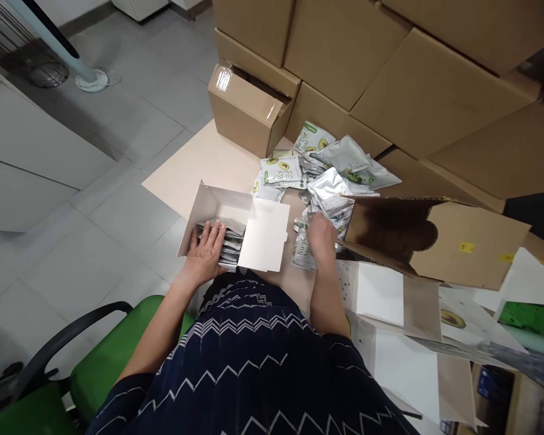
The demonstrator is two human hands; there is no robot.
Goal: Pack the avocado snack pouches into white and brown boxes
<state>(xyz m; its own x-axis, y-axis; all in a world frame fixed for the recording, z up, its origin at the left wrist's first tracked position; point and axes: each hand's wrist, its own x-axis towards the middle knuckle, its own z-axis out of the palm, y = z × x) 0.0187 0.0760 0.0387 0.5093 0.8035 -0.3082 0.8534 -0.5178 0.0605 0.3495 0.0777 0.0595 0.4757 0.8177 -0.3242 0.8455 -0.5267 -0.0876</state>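
Left hand [205, 252] lies flat, fingers spread, palm down on the stack of pouches [229, 241] packed inside the small white box [217, 199], pressing them in place; it grips nothing. White box lid [265, 234] is flapped open to the right, sitting between the two hands. Right hand [323, 237] is blurred, at the near edge of the loose pile of silver avocado pouches [329, 175] on the cardboard sheet [204, 160] covering the floor; cannot tell if it has closed on a pouch or is only touching one. Pile spreads up and away from the right hand, so the right hand is much nearer to it; the box lies to its left, past the lid. Open brown carton [435, 238] lies just right of the right hand, brown carton stack [390, 66] behind the pile.
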